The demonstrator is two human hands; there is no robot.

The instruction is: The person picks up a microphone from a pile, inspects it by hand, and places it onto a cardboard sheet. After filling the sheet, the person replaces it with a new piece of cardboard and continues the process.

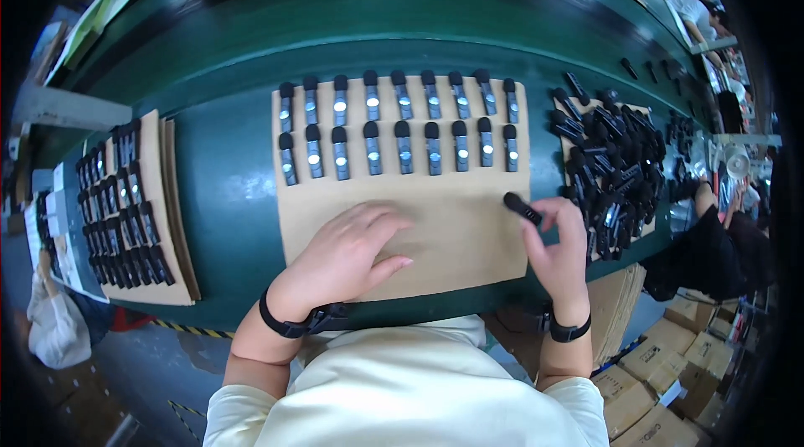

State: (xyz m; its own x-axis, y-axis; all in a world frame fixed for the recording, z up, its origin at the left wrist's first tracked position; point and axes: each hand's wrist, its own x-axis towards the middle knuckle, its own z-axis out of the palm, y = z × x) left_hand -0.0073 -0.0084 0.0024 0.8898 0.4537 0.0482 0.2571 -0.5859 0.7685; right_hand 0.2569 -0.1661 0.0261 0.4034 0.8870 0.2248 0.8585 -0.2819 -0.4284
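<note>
My right hand (563, 248) pinches a small clip-on microphone (523, 208) with a black foam top between thumb and fingers, over the right side of a tan cardboard sheet (427, 237). Fingers apart and holding nothing, my left hand (345, 250) hovers above the sheet's left part, slightly blurred. Two rows of similar microphones (404, 147) lie on the sheet's far half, foam tops pointing away from me. Most show a bright spot on their grey bodies. To the right, a jumbled heap of microphones (618, 164) covers another piece of cardboard.
At the left, stacked cardboard sheets (177, 233) carry several rows of microphones (126, 233). Everything rests on a green work surface (226, 170). A co-worker in dark clothing (712, 250) sits at the right; another person (57, 321) is far left. Cardboard boxes (662, 355) stand lower right.
</note>
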